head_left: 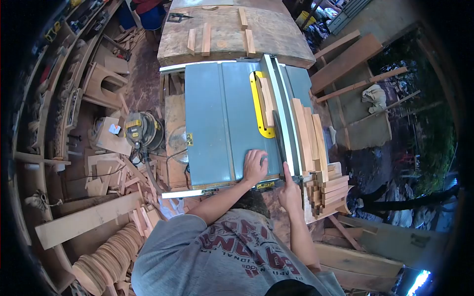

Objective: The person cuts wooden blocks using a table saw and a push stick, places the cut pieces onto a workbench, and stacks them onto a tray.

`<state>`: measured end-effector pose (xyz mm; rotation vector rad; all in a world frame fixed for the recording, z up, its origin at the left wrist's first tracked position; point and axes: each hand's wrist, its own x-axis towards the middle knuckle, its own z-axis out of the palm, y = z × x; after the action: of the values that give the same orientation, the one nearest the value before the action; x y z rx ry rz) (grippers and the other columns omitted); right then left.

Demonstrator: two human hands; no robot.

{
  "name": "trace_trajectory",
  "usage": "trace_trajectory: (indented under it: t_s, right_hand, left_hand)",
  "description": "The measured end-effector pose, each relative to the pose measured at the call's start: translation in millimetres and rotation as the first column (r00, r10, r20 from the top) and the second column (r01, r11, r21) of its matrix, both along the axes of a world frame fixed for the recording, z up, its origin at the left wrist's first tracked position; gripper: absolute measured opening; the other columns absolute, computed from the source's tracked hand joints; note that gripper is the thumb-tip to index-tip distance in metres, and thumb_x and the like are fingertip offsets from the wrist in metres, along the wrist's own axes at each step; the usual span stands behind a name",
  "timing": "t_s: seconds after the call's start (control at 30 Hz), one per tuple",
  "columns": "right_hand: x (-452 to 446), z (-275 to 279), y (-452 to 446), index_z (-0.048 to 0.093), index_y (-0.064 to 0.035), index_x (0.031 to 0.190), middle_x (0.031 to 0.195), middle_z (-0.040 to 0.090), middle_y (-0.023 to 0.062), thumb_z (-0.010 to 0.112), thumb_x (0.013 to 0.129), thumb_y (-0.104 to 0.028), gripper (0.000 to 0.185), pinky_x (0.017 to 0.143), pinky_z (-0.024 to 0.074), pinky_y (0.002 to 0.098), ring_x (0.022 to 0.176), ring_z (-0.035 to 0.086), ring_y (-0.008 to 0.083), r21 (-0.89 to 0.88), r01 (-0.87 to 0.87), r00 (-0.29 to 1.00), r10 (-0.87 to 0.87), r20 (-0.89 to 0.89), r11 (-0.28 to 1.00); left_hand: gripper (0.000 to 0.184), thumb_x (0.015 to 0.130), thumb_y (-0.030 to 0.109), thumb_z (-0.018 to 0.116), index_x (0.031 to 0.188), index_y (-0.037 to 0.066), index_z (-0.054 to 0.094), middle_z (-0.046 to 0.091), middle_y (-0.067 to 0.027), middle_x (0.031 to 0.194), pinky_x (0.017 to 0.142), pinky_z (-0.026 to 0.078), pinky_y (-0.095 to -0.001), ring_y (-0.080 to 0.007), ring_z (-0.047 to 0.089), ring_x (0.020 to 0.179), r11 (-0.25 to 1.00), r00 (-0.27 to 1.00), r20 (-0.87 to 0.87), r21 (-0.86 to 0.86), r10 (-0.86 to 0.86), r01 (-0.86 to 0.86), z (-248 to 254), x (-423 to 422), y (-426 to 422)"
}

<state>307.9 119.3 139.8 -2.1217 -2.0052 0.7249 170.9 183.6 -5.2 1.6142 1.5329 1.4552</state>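
My right hand (290,193) grips the near end of a long dark push stick (279,138) at the front of the table saw (207,123). The stick points forward along the silvery rip fence (281,98), and its far end is by the near end of a wooden strip (267,98). That strip lies beside the yellow blade insert (256,98), partly covering it. My left hand (255,166) rests near the saw table's front edge, left of the stick. Its fingers are curled, with a small dark patch by the fingertips that I cannot make out.
Wooden strips (307,133) lie right of the fence, above stacked blocks (335,191). Several pieces lie on the wooden outfeed table (222,42). A vacuum-like machine (142,130) stands left, among offcuts. Stacked round wooden pieces (106,256) lie lower left. Another person (150,15) is at the far left.
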Motion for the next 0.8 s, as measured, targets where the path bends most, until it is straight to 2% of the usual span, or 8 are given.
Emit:
trace_trajectory:
  t_s: [0.17,0.27,0.33,0.4,0.5,0.63,0.7,0.8]
  right_hand:
    - [-7.4,-10.8,16.4,0.025,-0.0293,0.164,0.088,0.069,0.0317,0.055,0.083,0.003,0.092,0.076,0.0495,0.0609,0.085,0.067,0.0519,0.008,0.003,1.000,-0.004,0.030,1.000]
    - [-13.9,-12.1,28.0,0.025,-0.0282,0.164,0.087,0.069,0.0301,0.056,0.082,0.003,0.093,0.076,0.0511,0.0593,0.084,0.068,0.0501,0.027,-0.009,1.000,0.008,0.029,1.000]
    - [-16.3,-12.4,41.7,0.025,-0.0278,0.164,0.087,0.070,0.0293,0.056,0.082,0.003,0.094,0.075,0.0520,0.0582,0.084,0.069,0.0491,0.037,-0.013,1.000,0.012,0.020,0.999]
    - [-22.2,-14.7,67.6,0.026,-0.0323,0.163,0.096,0.068,0.0346,0.053,0.087,0.000,0.087,0.083,0.0511,0.0591,0.092,0.066,0.0535,0.021,0.011,1.000,-0.011,0.009,1.000]
    - [-37.9,-12.2,119.0,0.025,-0.0330,0.163,0.102,0.069,0.0337,0.054,0.086,-0.001,0.089,0.086,0.0521,0.0576,0.096,0.067,0.0524,-0.009,0.004,0.998,-0.003,0.059,1.000]
    - [-48.3,-13.9,171.2,0.024,-0.0301,0.164,0.097,0.072,0.0292,0.059,0.085,-0.004,0.090,0.086,0.0537,0.0560,0.096,0.070,0.0469,0.051,-0.047,0.995,0.042,0.088,0.998]
    - [-50.1,-8.6,198.1,0.025,-0.0316,0.164,0.107,0.072,0.0296,0.057,0.087,-0.006,0.087,0.090,0.0535,0.0553,0.103,0.070,0.0464,0.014,-0.058,0.994,0.057,0.094,0.998]
    - [-60.6,5.8,236.4,0.026,-0.0318,0.164,0.115,0.071,0.0295,0.056,0.088,-0.006,0.085,0.091,0.0539,0.0532,0.108,0.069,0.0447,-0.049,-0.027,0.997,0.031,0.069,0.998]
  left_hand:
    - [0.022,0.082,0.010,0.070,0.102,0.008,0.062,0.063,-0.0118,0.100,0.085,0.044,-0.0475,-0.0352,0.058,0.096,0.997,0.997,0.032,0.003,0.074,-0.074,-7.3,-21.5,0.6]
    - [0.024,0.082,0.017,0.071,0.104,0.009,0.064,0.064,-0.0117,0.105,0.089,0.044,-0.0484,-0.0348,0.059,0.102,0.957,0.952,-0.114,0.091,0.285,-0.276,-9.2,-81.6,20.2]
    - [0.034,0.084,0.022,0.070,0.115,0.009,0.065,0.063,-0.0143,0.121,0.100,0.042,-0.0522,-0.0364,0.057,0.114,0.892,0.861,-0.278,-0.029,0.427,-0.452,0.3,-131.8,31.9]
    - [0.047,0.088,0.027,0.068,0.131,0.009,0.062,0.056,-0.0168,0.141,0.109,0.038,-0.0571,-0.0396,0.051,0.130,0.785,0.733,-0.407,-0.060,0.545,-0.617,-6.9,-171.5,44.8]
    - [0.056,0.093,0.033,0.063,0.143,0.009,0.054,0.048,-0.0174,0.154,0.115,0.033,-0.0594,-0.0405,0.045,0.140,0.712,0.724,-0.385,-0.205,0.572,-0.671,-28.8,-193.7,56.2]
    - [0.057,0.096,0.035,0.060,0.146,0.009,0.052,0.045,-0.0169,0.157,0.114,0.035,-0.0572,-0.0390,0.044,0.142,0.692,0.709,-0.383,-0.209,0.592,-0.691,-17.3,-191.1,61.2]
    - [0.055,0.096,0.034,0.059,0.145,0.009,0.053,0.046,-0.0161,0.157,0.114,0.036,-0.0535,-0.0371,0.045,0.142,0.644,0.688,-0.295,-0.244,0.663,-0.725,-17.7,-190.7,65.8]
    - [0.054,0.097,0.034,0.059,0.145,0.010,0.054,0.046,-0.0157,0.158,0.114,0.038,-0.0506,-0.0368,0.046,0.142,0.637,0.662,-0.321,-0.196,0.677,-0.746,-21.2,-190.2,69.5]
